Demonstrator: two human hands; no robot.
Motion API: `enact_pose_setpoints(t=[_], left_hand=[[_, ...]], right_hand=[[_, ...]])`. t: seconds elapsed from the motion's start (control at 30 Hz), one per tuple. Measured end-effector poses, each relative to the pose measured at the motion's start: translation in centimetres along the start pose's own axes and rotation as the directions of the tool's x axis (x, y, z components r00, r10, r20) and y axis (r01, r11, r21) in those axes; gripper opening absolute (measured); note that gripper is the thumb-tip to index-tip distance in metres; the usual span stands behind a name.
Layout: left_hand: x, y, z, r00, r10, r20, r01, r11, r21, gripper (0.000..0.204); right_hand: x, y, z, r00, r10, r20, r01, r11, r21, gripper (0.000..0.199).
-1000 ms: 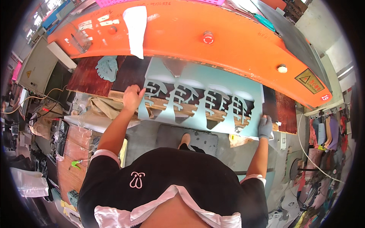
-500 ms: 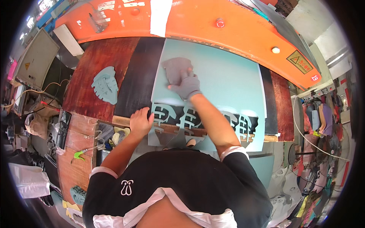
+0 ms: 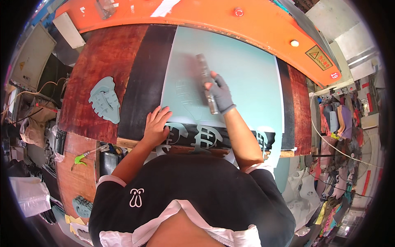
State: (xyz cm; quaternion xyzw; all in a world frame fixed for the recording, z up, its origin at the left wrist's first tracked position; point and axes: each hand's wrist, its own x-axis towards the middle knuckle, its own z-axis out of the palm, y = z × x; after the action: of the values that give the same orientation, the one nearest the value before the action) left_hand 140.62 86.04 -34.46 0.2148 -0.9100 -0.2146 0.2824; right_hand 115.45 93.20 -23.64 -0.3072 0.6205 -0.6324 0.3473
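My right hand [image 3: 223,95], in a grey fingerless glove, grips a flat metal cutting die [image 3: 205,82], which is tipped up nearly edge-on above a pale teal foam sheet [image 3: 251,78]. Left of the die, a faint cut outline [image 3: 186,98] shows in the sheet. My bare left hand [image 3: 157,124] rests with fingers outstretched at the sheet's near left edge. Close to my body, the sheet's perforated edge [image 3: 205,138] has several cut-out openings with slatted shapes. Two or so stacked cut foam pieces [image 3: 104,101] lie on the reddish board at the left.
An orange press beam [image 3: 205,14] with a red button [image 3: 238,11] spans the far side. The reddish-brown board [image 3: 78,107] and a black strip [image 3: 144,78] lie under the work. At lower left are a green-handled air gun [image 3: 80,158] and more foam pieces [image 3: 83,206].
The die has gone from lying flat on the sheet to tipped on edge, baring the outline. My right hand has shifted right with it; my left hand's fingers have spread.
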Motion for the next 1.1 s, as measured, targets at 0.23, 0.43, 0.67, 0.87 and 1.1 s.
enact_pose_setpoints(t=[0.23,0.43,0.67,0.87,1.1], left_hand=[[-1.0,-0.2,-0.1,0.996,0.064,-0.065,-0.068,0.995,-0.072,0.052],[-1.2,-0.1,-0.4,1.000,0.007,0.009,-0.007,0.998,-0.056,0.052],[-1.6,-0.2,-0.4,1.000,0.003,0.009,-0.002,0.998,-0.057,0.052],[-1.8,0.1,-0.8,1.000,0.008,-0.003,-0.008,0.996,-0.089,0.051],[-1.5,0.2,-1.1,1.000,0.009,-0.009,-0.010,0.991,-0.131,0.050]], right_hand=[[-2.4,1.8,-3.6,0.894,-0.447,-0.038,0.231,0.532,-0.815,0.073],[-3.4,2.4,-3.1,0.948,-0.316,-0.027,0.028,0.167,-0.986,0.078],[-3.0,2.1,-3.2,0.911,-0.411,-0.024,0.052,0.172,-0.984,0.078],[-2.9,1.8,-3.2,0.929,-0.369,-0.033,0.013,0.123,-0.992,0.076],[-2.9,2.5,-3.6,0.914,-0.404,-0.028,0.025,0.126,-0.992,0.074]])
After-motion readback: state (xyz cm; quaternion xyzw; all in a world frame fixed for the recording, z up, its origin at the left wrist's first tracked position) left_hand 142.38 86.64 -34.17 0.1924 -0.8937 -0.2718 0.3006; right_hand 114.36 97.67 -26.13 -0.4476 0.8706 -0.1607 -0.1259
